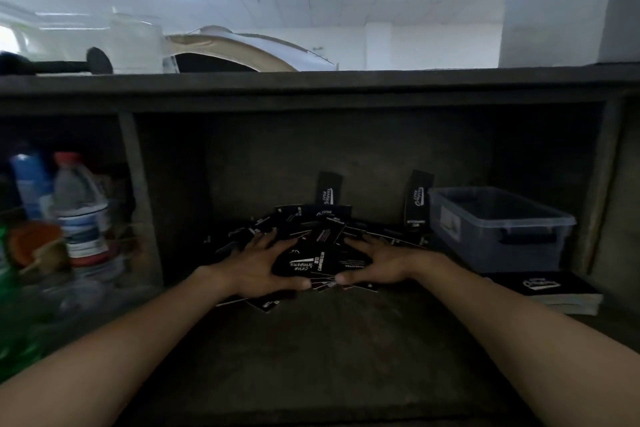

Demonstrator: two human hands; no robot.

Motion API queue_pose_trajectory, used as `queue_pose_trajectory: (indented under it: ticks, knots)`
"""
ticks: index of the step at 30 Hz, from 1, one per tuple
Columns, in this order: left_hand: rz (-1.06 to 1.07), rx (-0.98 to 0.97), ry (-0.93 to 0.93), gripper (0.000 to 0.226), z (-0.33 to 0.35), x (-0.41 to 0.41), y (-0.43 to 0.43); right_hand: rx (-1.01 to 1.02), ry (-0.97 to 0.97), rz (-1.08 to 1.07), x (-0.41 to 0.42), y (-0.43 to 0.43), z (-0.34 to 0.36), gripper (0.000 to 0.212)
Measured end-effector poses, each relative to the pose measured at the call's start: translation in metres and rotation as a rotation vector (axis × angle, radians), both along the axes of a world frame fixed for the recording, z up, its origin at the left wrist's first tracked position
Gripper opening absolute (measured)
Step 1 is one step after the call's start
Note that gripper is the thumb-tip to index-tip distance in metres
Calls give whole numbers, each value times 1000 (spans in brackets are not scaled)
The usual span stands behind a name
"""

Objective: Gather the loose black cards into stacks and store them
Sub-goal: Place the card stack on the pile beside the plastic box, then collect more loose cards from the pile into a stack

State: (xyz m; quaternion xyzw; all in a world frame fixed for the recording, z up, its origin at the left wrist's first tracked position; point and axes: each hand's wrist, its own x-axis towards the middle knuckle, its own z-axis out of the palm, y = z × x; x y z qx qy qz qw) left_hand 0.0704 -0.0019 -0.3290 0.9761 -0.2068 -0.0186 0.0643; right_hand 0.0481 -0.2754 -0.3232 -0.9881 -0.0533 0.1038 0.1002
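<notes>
A loose heap of black cards with white print lies in the middle of a dark shelf compartment. My left hand presses on the heap's left side with spread fingers, thumb at the front edge. My right hand lies on the right side the same way, its thumb nearly meeting the left one. Two more black cards stand upright against the back wall, one behind the heap and one beside the bin. A squared stack of black cards rests at the right.
A grey translucent plastic bin sits right of the heap, behind the stack. A vertical divider separates the left compartment, which holds plastic bottles and clutter. The shelf top overhangs the compartment.
</notes>
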Motion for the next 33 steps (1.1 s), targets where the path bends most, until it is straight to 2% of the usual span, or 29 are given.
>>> queue_pose_trajectory:
  ticks: [3,5,8,10,12,14,17,19,22,25,28,31,33]
  knots:
    - [14,-33,-20,103,-3,14,3,29,-8,31,21,6,10,113]
    - [-13,-70,-47,104,-4,22,3,145,-61,33,27,9,12,110]
    - [-86,-200,-85,113,-11,33,11,294,-205,61,28,6,4,97]
    - [-136,-317,-81,111,-13,37,20,292,-274,69,26,0,1,89]
    - [-171,-415,-98,91,-10,38,24,253,-334,75,25,-3,4,75]
    - [-211,-423,-194,67,-3,40,24,260,-357,61,24,0,9,64]
    - [-277,-474,-272,45,5,37,24,315,-417,88,24,7,14,52]
    - [-289,-557,-246,32,8,31,22,354,-461,99,23,6,17,40]
    - [-287,-641,-181,32,9,25,17,499,-442,125,21,1,22,30]
    - [-301,-633,-108,34,7,24,14,602,-372,125,14,1,25,28]
    - [-308,-659,-45,37,8,21,13,619,-331,95,9,2,28,23]
    - [-314,-660,-55,24,10,21,12,624,-356,50,5,0,34,18]
    - [-308,-637,-56,18,9,21,12,708,-397,-16,3,-1,37,18]
